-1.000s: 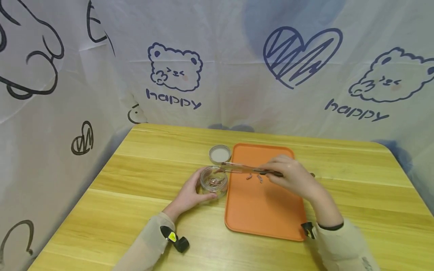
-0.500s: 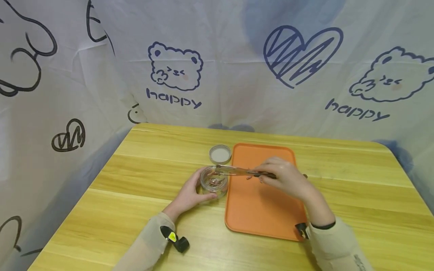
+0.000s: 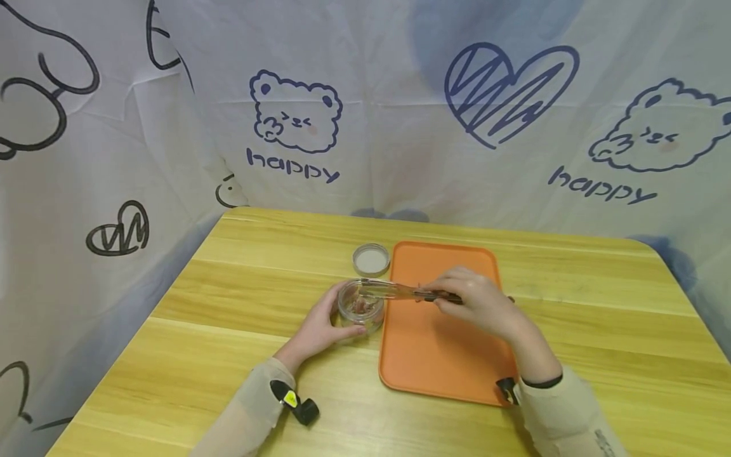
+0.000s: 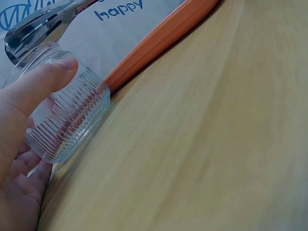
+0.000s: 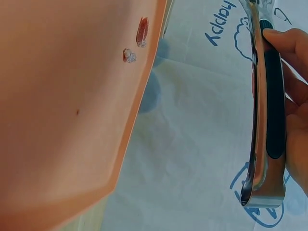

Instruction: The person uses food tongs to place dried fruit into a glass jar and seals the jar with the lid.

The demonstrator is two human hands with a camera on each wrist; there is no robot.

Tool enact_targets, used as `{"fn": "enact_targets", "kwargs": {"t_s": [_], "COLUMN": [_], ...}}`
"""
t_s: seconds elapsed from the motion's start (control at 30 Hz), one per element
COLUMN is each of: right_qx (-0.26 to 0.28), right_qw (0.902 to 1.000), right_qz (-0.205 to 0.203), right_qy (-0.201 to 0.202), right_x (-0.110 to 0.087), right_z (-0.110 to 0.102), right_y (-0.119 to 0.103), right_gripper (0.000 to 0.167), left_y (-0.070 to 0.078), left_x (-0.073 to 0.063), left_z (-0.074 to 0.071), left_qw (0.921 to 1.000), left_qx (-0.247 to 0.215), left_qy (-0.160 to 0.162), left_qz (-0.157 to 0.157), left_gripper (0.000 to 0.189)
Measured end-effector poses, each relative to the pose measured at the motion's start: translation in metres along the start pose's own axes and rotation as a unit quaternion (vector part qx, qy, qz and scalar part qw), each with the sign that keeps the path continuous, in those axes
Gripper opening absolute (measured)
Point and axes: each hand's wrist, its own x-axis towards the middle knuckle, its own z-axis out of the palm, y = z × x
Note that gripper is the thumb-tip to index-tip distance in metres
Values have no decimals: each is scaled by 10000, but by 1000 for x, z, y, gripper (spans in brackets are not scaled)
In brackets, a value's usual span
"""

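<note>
My left hand [image 3: 316, 330] grips a clear glass jar [image 4: 79, 103] with ribbed sides, thumb on the near side and fingers round the far side. Small reddish-brown pieces [image 3: 361, 307] lie inside it. My right hand [image 3: 476, 295] holds metal tongs [image 3: 400, 291] level, their tips over the jar's mouth. In the right wrist view, the thumb presses the dark grip of the tongs' handle [image 5: 275, 110]. Whether anything is between the tips is too small to tell. Two small pieces, one reddish [image 5: 142, 32] and one whitish and red [image 5: 129, 55], lie on the orange tray [image 3: 445, 362].
Behind the jar lies a round lid [image 3: 371, 260], close to the tray's left edge. The tray's rim stands right beside the jar. All rest on a wood-grain table [image 3: 228, 279], with a printed white cloth [image 3: 388, 146] hanging behind.
My right hand has moved slightly left, and the tongs' tips reach further over the jar's mouth. The left hand and jar have stayed in place.
</note>
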Motion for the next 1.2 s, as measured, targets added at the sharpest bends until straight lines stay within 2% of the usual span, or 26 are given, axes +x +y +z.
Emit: {"fn": "enact_targets", "kwargs": {"t_s": [0.27, 0.63, 0.83, 1.07, 1.2], "right_qx": [115, 168, 89, -127, -234], "right_qw": [9997, 9996, 9991, 9978, 9963], "right_qz": [189, 45, 319, 528, 709], "right_qy": [-90, 231, 251, 375, 415], "right_x": [0, -9, -20, -40, -52], "right_z": [-2, -7, -15, -24, -28], "right_y": [0, 5, 5, 12, 16], "right_gripper": [26, 39, 40, 39, 37], "left_y": [0, 3, 2, -31, -36], "left_x": [1, 0, 1, 6, 6], "left_z": [0, 0, 0, 3, 3], "left_qw": [10000, 10000, 10000, 10000, 9999], "left_qx": [0, -22, 21, 53, 3], "left_qy": [5, -1, -36, 60, 77], "left_qz": [24, -81, -63, -9, 79], "left_gripper": [84, 84, 85, 88, 88]}}
